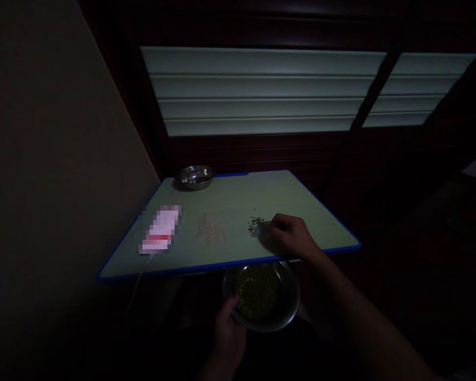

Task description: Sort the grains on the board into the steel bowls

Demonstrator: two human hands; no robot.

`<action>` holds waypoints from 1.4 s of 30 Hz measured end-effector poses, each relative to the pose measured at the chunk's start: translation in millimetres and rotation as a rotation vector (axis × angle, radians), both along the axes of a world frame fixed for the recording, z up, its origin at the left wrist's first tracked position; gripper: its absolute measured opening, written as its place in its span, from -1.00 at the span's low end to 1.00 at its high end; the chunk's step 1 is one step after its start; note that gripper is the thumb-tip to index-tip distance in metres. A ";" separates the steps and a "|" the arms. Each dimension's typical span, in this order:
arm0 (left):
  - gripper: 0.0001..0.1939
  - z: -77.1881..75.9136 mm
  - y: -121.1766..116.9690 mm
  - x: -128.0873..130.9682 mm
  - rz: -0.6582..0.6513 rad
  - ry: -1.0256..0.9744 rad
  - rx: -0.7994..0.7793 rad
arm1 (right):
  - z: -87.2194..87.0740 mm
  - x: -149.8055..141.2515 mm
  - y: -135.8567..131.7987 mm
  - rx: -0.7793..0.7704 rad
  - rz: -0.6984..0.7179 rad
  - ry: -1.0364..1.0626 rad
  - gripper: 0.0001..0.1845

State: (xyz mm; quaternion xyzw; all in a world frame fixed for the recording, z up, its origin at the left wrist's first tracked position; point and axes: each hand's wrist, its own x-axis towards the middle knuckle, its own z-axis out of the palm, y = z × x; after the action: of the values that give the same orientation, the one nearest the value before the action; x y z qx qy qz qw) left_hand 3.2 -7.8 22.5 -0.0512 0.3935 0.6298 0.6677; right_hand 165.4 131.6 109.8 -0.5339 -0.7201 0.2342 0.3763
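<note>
My left hand (229, 333) grips the near left rim of a metal bowl (289, 296), its thumb over the edge. Inside the bowl lies a heap of small green beans (257, 291). The bowl sits just below the table's front edge. Over the tabletop, my right hand (289, 233) is closed on the handle of a small spoon (257, 229), which is dim and partly hidden by the fingers. Its pale head rests at a scatter of dark little beans (256, 220). To the left of them a pile of pale grains (212, 228) is spread on the table.
The light green table (238, 196) has a blue edge. At its back left corner stands a second metal bowl (195, 178). A blurred-out phone (161, 228) lies on the left with a white cable (137, 286) hanging down. Behind are dark wooden panels with pale slats (257, 90).
</note>
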 end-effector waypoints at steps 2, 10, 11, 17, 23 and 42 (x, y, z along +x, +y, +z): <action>-0.62 0.0 -0.1 0.3 0.003 0.002 0.001 | -0.2 0.4 0.1 -0.005 0.003 0.005 -0.88; -0.68 0.9 -0.8 0.8 0.000 -0.003 0.000 | -0.5 -0.9 -0.1 0.003 0.046 0.014 -0.85; -0.70 0.9 -0.8 0.6 -0.002 -0.007 -0.001 | -0.2 -1.4 -0.4 -0.001 0.056 0.014 -0.85; -0.70 2.0 -0.5 0.0 -0.003 0.009 -0.003 | 0.8 -3.1 -1.0 0.011 0.004 -0.018 -0.87; -0.59 1.1 -0.7 -0.4 -0.007 0.019 0.017 | -1.4 -3.5 0.5 0.026 -0.032 -0.018 -0.87; -0.61 0.5 0.3 -0.3 -0.006 0.029 0.006 | -0.1 -2.1 0.5 -0.004 0.055 0.044 -0.86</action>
State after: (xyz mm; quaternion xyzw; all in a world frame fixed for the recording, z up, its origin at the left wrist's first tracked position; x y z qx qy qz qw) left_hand 3.0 -7.5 23.0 -0.0387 0.4012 0.6296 0.6642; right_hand 163.2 132.1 109.7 -0.5092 -0.7256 0.2578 0.3846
